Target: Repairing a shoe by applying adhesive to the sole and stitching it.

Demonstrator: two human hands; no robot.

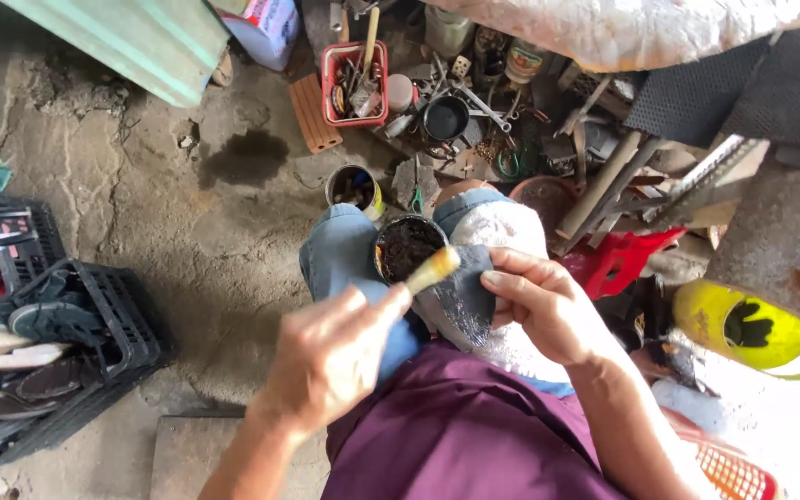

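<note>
A black crate (94, 315) of worn shoes sat on the concrete floor (187, 222) to the left, a red basket (354, 83) of tools lay ahead, and a yellow container (752, 329) stood to the right. Between the knees was a dark tin (407, 246). The left hand (326, 356) gripped a brush (432, 268), its tip on the grey shoe piece (460, 296) that the right hand (543, 306) pinched on the lap.

Left hand (326, 356) blurred, hides pale wooden brush handle (430, 271); black plastic crate of shoes (94, 333) cut off at left edge; tool pile too cluttered to tell
</note>
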